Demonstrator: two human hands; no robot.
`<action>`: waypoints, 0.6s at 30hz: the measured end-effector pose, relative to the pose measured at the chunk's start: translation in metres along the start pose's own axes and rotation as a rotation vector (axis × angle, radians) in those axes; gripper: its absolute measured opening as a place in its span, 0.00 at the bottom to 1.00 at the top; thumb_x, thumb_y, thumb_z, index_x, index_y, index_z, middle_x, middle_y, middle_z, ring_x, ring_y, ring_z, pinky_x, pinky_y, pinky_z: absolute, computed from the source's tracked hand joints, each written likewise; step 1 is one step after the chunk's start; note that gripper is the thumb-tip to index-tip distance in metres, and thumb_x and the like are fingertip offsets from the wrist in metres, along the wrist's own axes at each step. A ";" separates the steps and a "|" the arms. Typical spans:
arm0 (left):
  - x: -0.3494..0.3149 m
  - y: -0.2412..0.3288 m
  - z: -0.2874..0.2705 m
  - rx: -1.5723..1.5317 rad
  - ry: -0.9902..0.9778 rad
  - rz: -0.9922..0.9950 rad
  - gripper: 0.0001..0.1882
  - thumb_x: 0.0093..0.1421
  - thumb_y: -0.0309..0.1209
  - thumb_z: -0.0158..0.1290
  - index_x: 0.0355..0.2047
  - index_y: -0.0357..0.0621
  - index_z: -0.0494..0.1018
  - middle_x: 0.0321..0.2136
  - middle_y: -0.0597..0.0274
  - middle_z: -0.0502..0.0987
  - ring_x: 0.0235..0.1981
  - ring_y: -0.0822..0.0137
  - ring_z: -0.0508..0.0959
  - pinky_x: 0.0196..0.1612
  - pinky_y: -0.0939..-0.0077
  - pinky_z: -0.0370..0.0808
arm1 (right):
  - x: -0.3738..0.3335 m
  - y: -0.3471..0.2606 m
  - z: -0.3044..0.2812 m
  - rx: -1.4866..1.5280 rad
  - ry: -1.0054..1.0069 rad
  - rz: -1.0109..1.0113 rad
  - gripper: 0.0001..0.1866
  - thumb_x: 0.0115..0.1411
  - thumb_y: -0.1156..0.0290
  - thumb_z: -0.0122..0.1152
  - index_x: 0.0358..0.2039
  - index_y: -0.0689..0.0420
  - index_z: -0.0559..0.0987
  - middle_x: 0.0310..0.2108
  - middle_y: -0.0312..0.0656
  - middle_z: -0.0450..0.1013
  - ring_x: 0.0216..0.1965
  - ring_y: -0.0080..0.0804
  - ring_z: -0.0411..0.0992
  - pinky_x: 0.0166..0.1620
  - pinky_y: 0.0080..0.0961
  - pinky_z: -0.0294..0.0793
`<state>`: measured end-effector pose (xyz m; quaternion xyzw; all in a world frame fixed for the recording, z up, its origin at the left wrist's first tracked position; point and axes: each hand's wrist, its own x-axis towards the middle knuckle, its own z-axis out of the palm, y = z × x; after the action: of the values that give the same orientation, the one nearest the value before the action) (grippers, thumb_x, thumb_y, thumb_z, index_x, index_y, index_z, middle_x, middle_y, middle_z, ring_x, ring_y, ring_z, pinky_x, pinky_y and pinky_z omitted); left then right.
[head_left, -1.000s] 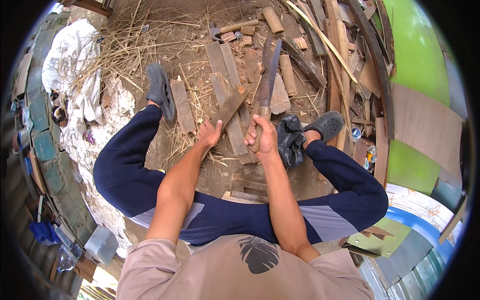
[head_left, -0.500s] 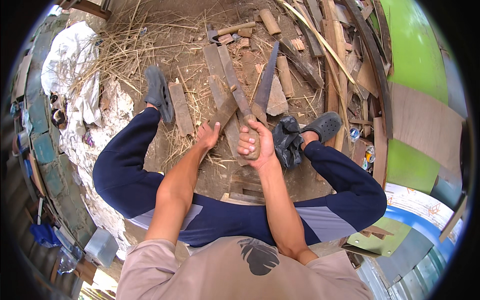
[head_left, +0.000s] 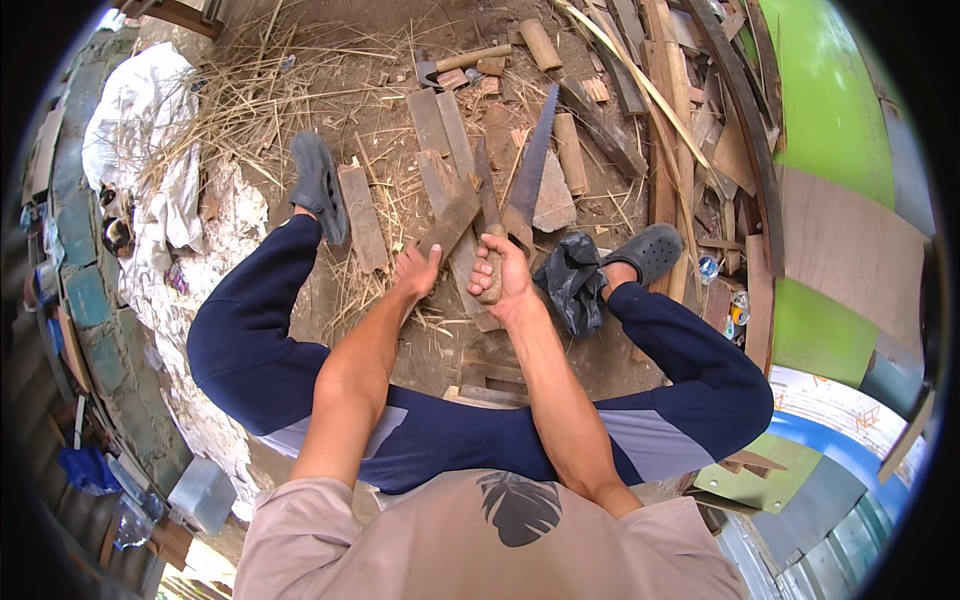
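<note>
My left hand [head_left: 415,270] is closed around the near end of a short wooden board [head_left: 452,217], which slants up and to the right. My right hand [head_left: 503,272] grips the thick wooden handle of a machete [head_left: 487,190]. Its dark blade points away from me beside the board's far end and looks foreshortened; whether it touches the wood I cannot tell. Just right of the blade lies a handsaw [head_left: 533,165] with its toothed blade pointing away. Flat wooden strips [head_left: 430,125] lie on the ground beyond and beneath the held board.
A hammer [head_left: 465,63] lies farther off, near cut bamboo pieces [head_left: 540,45]. A black plastic bag [head_left: 575,285] sits by my right shoe [head_left: 645,253]. Planks [head_left: 665,150] are heaped at the right, with green panels behind. White cloth [head_left: 140,130] and dry straw [head_left: 245,110] are at the left.
The machete has swung: its blade looks much shorter, and its tip shows nearer to me. My right hand has shifted slightly left. My left hand and the board have barely moved.
</note>
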<state>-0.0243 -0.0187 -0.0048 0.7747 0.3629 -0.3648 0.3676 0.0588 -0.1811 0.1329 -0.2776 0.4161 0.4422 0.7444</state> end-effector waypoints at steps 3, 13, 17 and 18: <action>0.001 -0.001 0.000 0.002 0.002 -0.008 0.45 0.65 0.66 0.33 0.71 0.48 0.43 0.68 0.41 0.49 0.70 0.44 0.49 0.70 0.51 0.46 | -0.001 -0.011 0.006 0.147 -0.094 0.038 0.14 0.63 0.59 0.57 0.25 0.51 0.69 0.11 0.27 0.59 0.10 0.21 0.58 0.18 0.22 0.60; -0.003 -0.003 0.002 -0.001 -0.016 0.010 0.45 0.65 0.65 0.35 0.72 0.47 0.43 0.68 0.41 0.49 0.70 0.45 0.49 0.70 0.52 0.45 | -0.007 -0.019 0.009 0.325 -0.163 0.056 0.13 0.64 0.61 0.55 0.26 0.54 0.70 0.12 0.28 0.60 0.10 0.21 0.58 0.18 0.21 0.59; -0.006 0.000 -0.006 -0.006 -0.025 0.000 0.46 0.65 0.65 0.33 0.72 0.47 0.42 0.68 0.41 0.48 0.70 0.44 0.48 0.70 0.50 0.45 | -0.063 -0.014 0.023 -0.128 0.009 -0.040 0.12 0.63 0.62 0.55 0.27 0.55 0.70 0.11 0.29 0.59 0.08 0.22 0.58 0.15 0.24 0.60; -0.007 0.005 -0.006 -0.011 -0.032 -0.001 0.46 0.66 0.65 0.33 0.72 0.46 0.41 0.69 0.41 0.48 0.70 0.44 0.47 0.70 0.50 0.44 | -0.076 -0.017 0.028 -0.150 -0.026 -0.076 0.12 0.64 0.62 0.53 0.27 0.55 0.69 0.11 0.29 0.59 0.07 0.23 0.57 0.14 0.25 0.60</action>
<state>-0.0220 -0.0178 0.0055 0.7665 0.3594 -0.3755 0.3773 0.0641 -0.1998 0.2136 -0.3423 0.3615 0.4472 0.7430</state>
